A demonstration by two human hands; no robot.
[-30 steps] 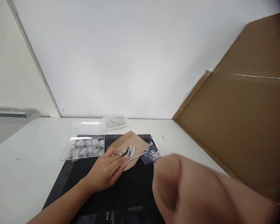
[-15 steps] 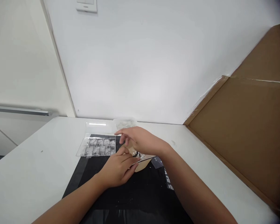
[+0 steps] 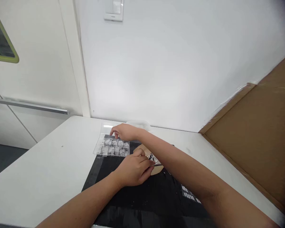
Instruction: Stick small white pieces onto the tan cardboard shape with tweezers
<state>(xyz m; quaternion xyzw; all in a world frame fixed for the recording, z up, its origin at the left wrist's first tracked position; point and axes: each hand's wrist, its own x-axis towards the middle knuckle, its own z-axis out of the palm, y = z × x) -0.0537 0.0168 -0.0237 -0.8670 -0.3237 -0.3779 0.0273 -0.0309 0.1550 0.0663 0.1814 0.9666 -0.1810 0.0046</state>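
Note:
My left hand (image 3: 137, 167) pinches the near edge of a thin flat piece (image 3: 158, 163) between thumb and fingers. Small black and white bits (image 3: 152, 157) lie on that piece, partly covered by my hand and right forearm. Beneath it is a tan rounded sheet (image 3: 158, 171). Farther left, my right hand (image 3: 124, 131) hangs over the back of a clear compartment case (image 3: 112, 150), its fingers bent downward and apart. Nothing shows between them. The case's compartments hold small clear bags with pale contents, and its clear lid (image 3: 105, 128) lies open toward the wall.
A black mat (image 3: 133, 196) covers the middle of the white table (image 3: 49, 177), with tiny white specks on it. A clear tub (image 3: 144, 125) stands by the wall behind my right wrist. Printed white blocks (image 3: 188, 193) show by my right forearm. Brown cardboard (image 3: 256, 136) stands at right.
My right hand has moved left, from above the flat piece to the compartment case. My left hand keeps its pinch on the piece. The view has swung left.

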